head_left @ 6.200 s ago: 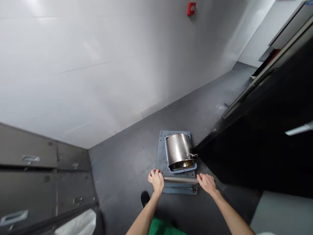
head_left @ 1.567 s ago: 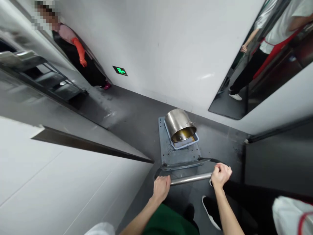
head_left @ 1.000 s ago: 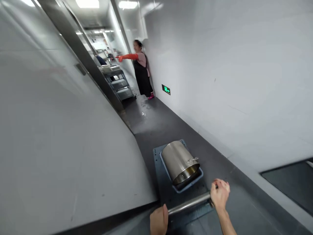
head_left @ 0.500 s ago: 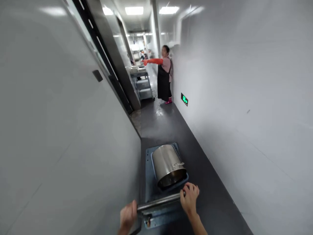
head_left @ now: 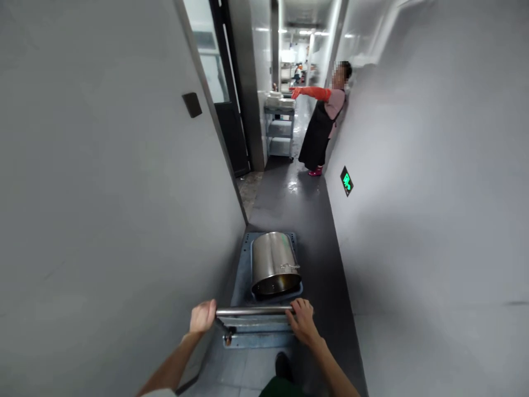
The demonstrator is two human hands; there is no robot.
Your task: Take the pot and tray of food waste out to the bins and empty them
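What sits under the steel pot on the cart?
The steel pot stands in a shallow blue tray, which rests on the flat cart deck. Only the tray's rim shows; its floor is covered by the pot. Left hand and right hand grip the cart handle.

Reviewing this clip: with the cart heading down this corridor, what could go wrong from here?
1. A person stands ahead by the right wall, arm stretched across the corridor; the cart might hit them.
2. The pot sits unsecured in a tray; a jolt may shift it.
3. The floor ahead looks shiny, possibly wet: a slip risk.
Both hands, left and right, grip the handle.
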